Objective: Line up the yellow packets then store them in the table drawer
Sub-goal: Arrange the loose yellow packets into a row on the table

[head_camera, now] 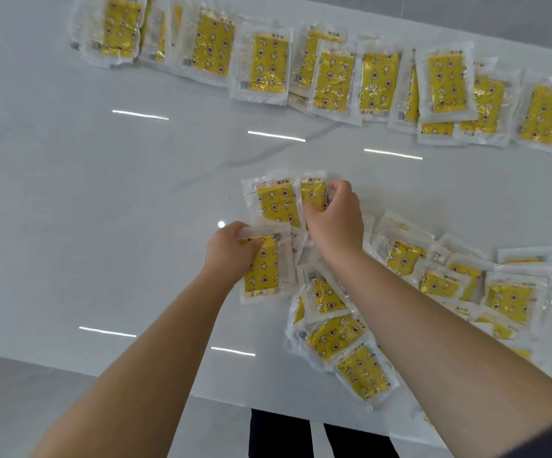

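Left hand (231,249) is clamped on one yellow packet (264,269), fingers curled over the clear border at its top edge, the packet hanging back toward the near side of the white table (102,193). Right hand (334,219) sits just beside and a little further out, fingers curled in, pinching a second packet (312,195) by its side. A third packet (276,201) overlaps that one on the left, and I cannot tell whether the right hand has it too.

Along the far edge runs the far row (380,81), packets face up with long sides roughly parallel, though they bunch and overlap toward the right. Under and to the right of the right forearm lies the loose heap (334,335), jumbled at all angles and reaching the near edge of the table. The drawer is not in view.

This looks like the lining-up stage, with plenty unsorted. To do it well: one packet per hand, held by the sealed border, since slick film on a glossy top will likely skate. Lay each one printed side up and square to the far row, edges just touching, not stacked. Draw from the heap's near edge first, where packets look likeliest to slip off
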